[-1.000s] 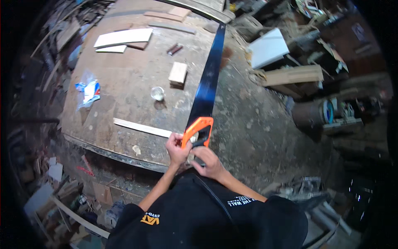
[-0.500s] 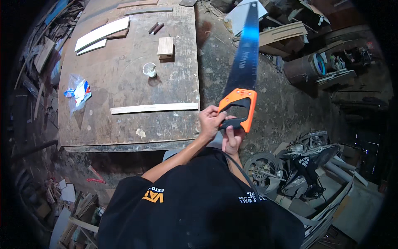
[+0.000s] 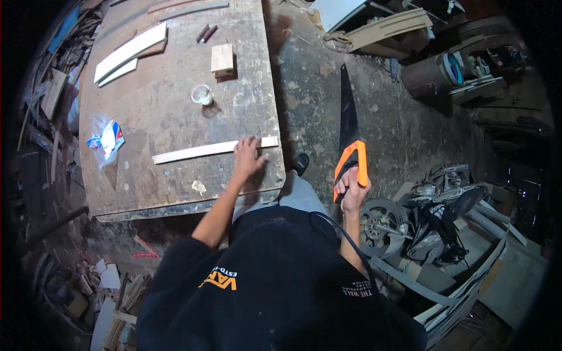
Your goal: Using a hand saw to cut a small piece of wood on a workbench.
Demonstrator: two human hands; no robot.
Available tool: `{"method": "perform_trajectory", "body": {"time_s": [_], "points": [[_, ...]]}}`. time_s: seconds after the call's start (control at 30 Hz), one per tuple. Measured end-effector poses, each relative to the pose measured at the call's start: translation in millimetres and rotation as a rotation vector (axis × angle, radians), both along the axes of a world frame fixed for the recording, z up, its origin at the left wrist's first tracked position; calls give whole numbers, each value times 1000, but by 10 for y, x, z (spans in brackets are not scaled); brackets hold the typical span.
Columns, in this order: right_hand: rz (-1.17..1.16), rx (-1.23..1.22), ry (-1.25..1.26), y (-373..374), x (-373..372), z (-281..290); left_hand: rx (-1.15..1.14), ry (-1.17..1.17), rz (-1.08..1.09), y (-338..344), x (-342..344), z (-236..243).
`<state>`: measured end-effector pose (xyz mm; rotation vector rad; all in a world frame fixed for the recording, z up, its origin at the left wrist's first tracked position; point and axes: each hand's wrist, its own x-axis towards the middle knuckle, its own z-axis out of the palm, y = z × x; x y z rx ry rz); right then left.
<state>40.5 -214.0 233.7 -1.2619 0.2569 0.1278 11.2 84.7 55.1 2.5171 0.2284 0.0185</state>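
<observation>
A handsaw point(image 3: 349, 114) with a dark blade and an orange and black handle points away from me, off the right side of the workbench. My right hand point(image 3: 352, 192) is closed around its handle. On the bench, a pale, narrow wooden strip point(image 3: 196, 153) lies crosswise near the front, its right end close to the bench's right edge. Over that strip, near its right end, rests my left hand point(image 3: 247, 158), fingers reaching across the wood and thumb held apart.
The worn workbench point(image 3: 175, 126) also carries a plastic cup point(image 3: 202, 95), a small wooden block point(image 3: 222, 59), white boards point(image 3: 132, 52) and a plastic bag point(image 3: 107, 140). Right of me stand a wheel point(image 3: 377, 225) and motorcycle parts; a round bin point(image 3: 430, 79) is farther off. Scrap wood lies left.
My left hand has let go of the saw and moved left onto the wooden strip. My right hand now grips the handle, and the saw has moved lower and nearer me.
</observation>
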Motion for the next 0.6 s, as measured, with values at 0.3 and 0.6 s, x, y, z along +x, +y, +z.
{"method": "perform_trajectory", "body": {"time_s": [0.3, 0.6], "points": [[119, -65, 227, 255, -7, -340, 95, -81, -117, -163, 311, -379], [287, -59, 309, 645, 242, -613, 40, -46, 81, -292, 412, -285]]}}
